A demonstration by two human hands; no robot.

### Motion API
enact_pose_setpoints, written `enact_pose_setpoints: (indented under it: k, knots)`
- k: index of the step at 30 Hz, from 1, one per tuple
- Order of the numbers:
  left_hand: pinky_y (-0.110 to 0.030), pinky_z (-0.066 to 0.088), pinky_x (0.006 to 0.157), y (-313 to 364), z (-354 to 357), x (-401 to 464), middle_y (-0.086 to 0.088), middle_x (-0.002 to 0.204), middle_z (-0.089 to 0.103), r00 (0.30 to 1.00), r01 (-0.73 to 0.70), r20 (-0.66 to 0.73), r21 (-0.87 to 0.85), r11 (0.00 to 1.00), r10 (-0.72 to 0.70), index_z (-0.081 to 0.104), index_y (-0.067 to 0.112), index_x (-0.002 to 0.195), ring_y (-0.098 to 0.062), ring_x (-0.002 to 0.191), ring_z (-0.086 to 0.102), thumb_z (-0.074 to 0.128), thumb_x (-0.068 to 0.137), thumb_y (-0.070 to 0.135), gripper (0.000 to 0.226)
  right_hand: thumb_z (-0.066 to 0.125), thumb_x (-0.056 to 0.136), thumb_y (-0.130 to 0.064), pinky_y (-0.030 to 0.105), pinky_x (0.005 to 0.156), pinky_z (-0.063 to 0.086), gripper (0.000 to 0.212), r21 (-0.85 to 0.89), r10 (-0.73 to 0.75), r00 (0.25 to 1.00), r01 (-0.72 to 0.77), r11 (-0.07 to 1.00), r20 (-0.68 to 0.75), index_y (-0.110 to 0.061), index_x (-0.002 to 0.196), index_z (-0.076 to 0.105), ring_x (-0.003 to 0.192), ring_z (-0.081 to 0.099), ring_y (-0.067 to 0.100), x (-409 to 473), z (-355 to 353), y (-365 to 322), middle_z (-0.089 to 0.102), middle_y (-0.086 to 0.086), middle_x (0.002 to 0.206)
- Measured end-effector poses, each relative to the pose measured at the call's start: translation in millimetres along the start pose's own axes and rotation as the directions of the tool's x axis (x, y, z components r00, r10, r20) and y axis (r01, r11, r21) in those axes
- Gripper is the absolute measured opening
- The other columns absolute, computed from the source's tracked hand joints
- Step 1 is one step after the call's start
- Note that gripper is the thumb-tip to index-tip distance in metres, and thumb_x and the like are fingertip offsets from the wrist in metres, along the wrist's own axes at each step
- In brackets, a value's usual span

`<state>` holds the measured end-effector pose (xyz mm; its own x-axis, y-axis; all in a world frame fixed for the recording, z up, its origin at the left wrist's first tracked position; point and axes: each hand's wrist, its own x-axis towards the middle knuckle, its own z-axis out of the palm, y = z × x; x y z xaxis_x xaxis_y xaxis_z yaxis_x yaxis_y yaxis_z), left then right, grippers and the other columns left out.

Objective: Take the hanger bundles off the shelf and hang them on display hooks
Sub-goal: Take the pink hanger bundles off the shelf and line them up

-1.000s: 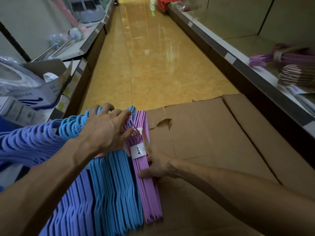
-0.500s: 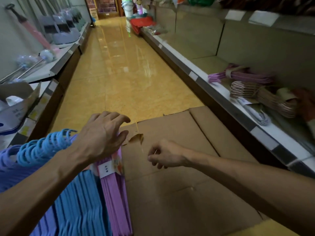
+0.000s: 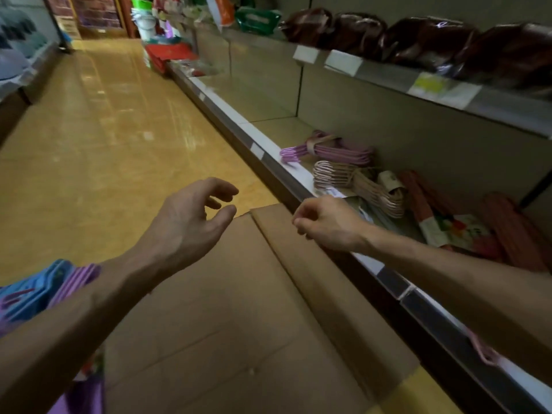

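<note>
On the low shelf [image 3: 270, 146] at the right lie several hanger bundles: a purple bundle [image 3: 331, 149], a pale pink bundle [image 3: 358, 182] and red bundles [image 3: 507, 231] further right. My left hand [image 3: 191, 219] hangs in the air over the flattened cardboard [image 3: 239, 324], fingers loosely curled, holding nothing. My right hand [image 3: 325, 224] is at the shelf's front edge, just short of the pale pink bundle, fingers curled and empty. Blue and purple hangers [image 3: 44, 289] lie at the lower left, partly hidden by my left forearm.
An upper shelf [image 3: 448, 88] with dark wrapped goods and price tags overhangs the hanger bundles. The yellow aisle floor [image 3: 104, 130] runs ahead between shelving on both sides. Red and green goods stand at the far end of the right shelving.
My left hand has let go of the hangers on the cardboard and lifted. My right hand has moved right toward the shelf. The view has swung right and up toward the shelf bundles.
</note>
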<state>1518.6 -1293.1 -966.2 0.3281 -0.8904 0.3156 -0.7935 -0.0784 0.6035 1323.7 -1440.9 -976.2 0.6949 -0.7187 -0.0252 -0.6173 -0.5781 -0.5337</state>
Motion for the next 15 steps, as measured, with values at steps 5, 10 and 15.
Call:
enact_pose_setpoints:
  k: [5,10,15]
  knots:
    - [-0.015,0.045,0.071,23,35,45,0.014,0.112,0.061,0.998,0.060,-0.021,-0.194,0.979,-0.065,0.060,0.030,0.121,-0.003,0.101,0.058,0.058,0.098,0.026,0.024,0.058,0.092,-0.020,0.029,0.086,0.052,0.018,-0.159,0.064,0.981,-0.093,0.983,-0.181,-0.021,0.101,0.074,0.099,0.067,0.016,32,-44,45,0.074,-0.002,0.106]
    - [-0.021,0.052,0.074,27,71,78,0.013,0.113,0.061,0.996,0.094,0.036,-0.293,0.952,-0.087,0.060,0.032,0.121,-0.004,0.097,0.060,0.058,0.097,0.026,0.025,0.057,0.093,-0.016,0.030,0.093,0.047,0.031,-0.190,0.143,0.956,-0.195,0.962,-0.255,-0.015,0.123,0.065,0.112,0.062,0.023,67,-64,83,0.068,0.008,0.123]
    - [-0.033,0.058,0.084,22,98,104,0.016,0.106,0.063,0.992,0.125,0.075,-0.398,0.909,-0.104,0.063,0.037,0.113,-0.006,0.096,0.065,0.061,0.096,0.025,0.021,0.058,0.083,-0.039,0.039,0.095,0.052,0.052,-0.139,0.227,0.934,-0.273,0.952,-0.277,-0.032,0.133,0.047,0.104,0.062,0.028,109,-81,123,0.062,0.006,0.122]
